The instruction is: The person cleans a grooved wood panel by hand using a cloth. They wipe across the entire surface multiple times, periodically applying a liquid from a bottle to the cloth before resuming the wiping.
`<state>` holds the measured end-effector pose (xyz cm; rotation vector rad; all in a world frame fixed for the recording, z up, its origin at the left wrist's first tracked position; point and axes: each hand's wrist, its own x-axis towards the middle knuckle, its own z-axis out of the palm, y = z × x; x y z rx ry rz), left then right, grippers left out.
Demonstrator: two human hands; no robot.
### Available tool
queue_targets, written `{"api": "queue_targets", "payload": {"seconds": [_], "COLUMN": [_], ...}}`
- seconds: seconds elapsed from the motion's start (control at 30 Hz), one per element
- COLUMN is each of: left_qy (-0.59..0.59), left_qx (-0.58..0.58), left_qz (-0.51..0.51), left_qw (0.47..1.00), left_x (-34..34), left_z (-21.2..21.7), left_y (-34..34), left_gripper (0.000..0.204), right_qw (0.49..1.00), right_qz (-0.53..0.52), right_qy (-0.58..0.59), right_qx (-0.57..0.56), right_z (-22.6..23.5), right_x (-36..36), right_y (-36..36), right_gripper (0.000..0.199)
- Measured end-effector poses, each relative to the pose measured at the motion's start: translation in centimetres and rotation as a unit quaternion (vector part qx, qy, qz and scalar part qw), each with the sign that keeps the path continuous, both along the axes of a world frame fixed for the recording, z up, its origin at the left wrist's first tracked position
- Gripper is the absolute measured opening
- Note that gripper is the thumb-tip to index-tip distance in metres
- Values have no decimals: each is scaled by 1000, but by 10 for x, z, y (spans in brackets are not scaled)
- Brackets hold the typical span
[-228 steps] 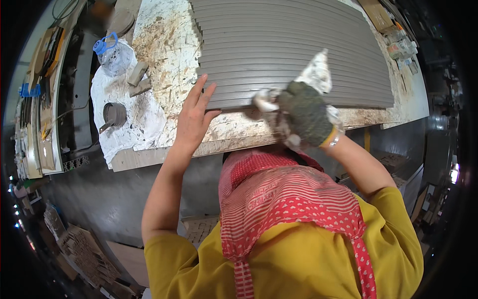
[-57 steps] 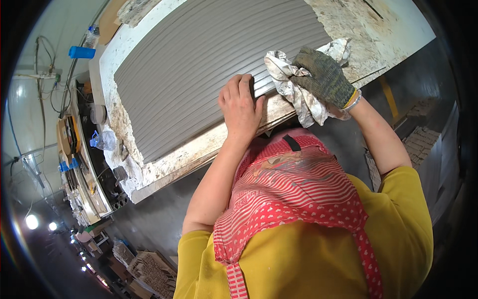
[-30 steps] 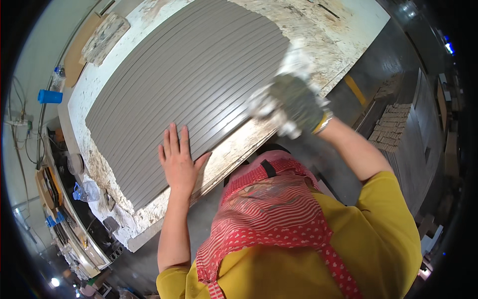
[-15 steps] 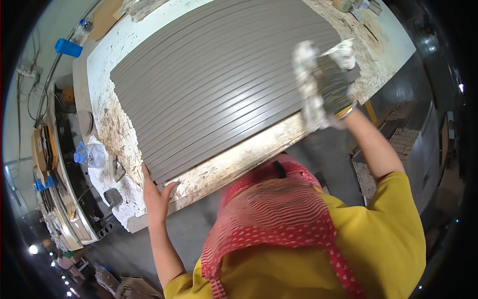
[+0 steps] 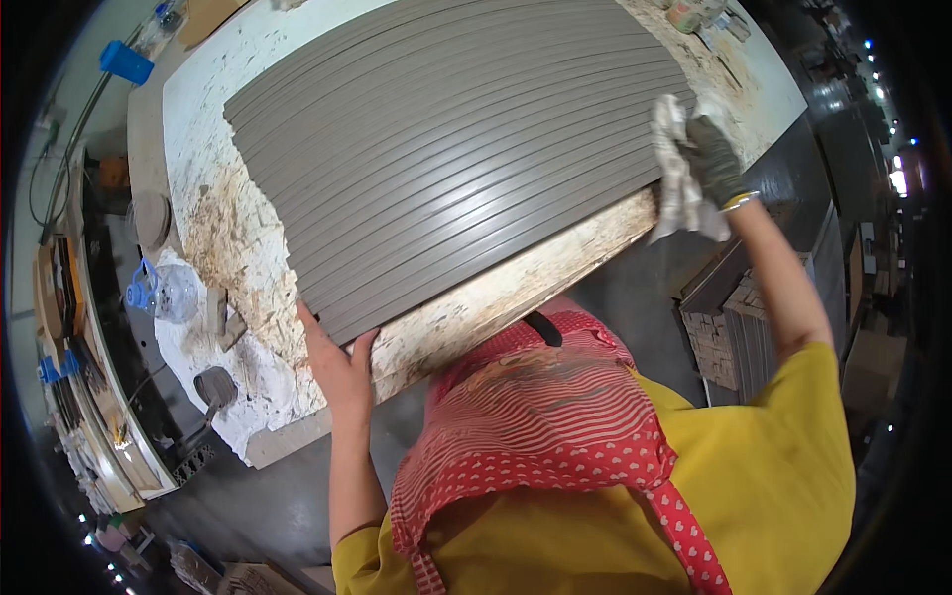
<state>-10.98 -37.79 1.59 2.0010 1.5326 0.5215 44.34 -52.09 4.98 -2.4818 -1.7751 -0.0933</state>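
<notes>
Long grey grooved strips lie side by side as one wide sheet on the stained white worktop. My bare left hand grips their near left corner, with the thumb along the front edge and the fingers at the strip ends. Those fingertips are partly hidden. A dark work glove covers my right hand, which is closed around a crumpled white rag. The rag hangs at the right ends of the strips, by the near right corner, and its lower part drapes past the table edge.
On the left stand a clear plastic jug with a blue handle and a dark roll. A blue container sits at the far left. Beyond the right table edge are stacked strips. A jar stands far right.
My right hand has moved right with the rag, from over the strips to their right ends. The left hand keeps hold of the near left corner, while the view has shifted slightly.
</notes>
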Motion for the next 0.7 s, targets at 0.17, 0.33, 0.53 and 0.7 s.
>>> {"api": "queue_targets", "payload": {"seconds": [0.17, 0.33, 0.53, 0.7], "left_qy": [-113, -210, -126, -101], "left_qx": [-27, -44, -1, 51], "left_qz": [16, 29, 6, -22], "left_qw": [993, 976, 992, 993], "left_x": [5, -2, -16, -18], "left_z": [-6, -26, -32, -40], "left_y": [2, 7, 8, 10], "left_gripper": [102, 105, 90, 88], "right_qw": [976, 885, 909, 921], "right_qz": [205, 447, 413, 361], "right_qy": [67, 54, 61, 147], "right_qx": [-14, 121, 2, 3], "right_z": [15, 11, -22, 16], "right_x": [-91, -287, -157, -293], "right_y": [32, 134, 92, 110], "right_gripper": [27, 15, 29, 21]}}
